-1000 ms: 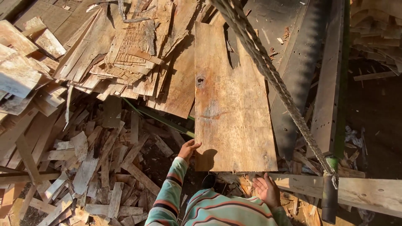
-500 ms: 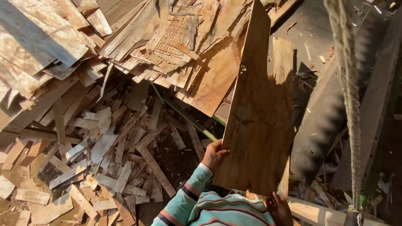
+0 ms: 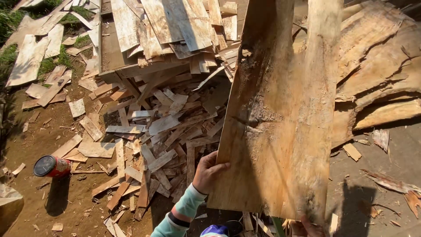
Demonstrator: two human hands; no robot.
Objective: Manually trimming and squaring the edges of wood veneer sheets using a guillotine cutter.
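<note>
Veneer sheet (image 3: 280, 123), broad and thin, is held upright in the middle of the view. Its lower left edge is clamped by the left hand (image 3: 208, 171), fingers curled over the face. The right hand (image 3: 309, 228) is glimpsed at the sheet's bottom edge; whether it is closed on it cannot be told. Left of the sheet, a heap of wood scraps (image 3: 149, 140) is spread on the ground. Farther left of the sheet, a red can (image 3: 51, 166) is lying on bare soil.
</note>
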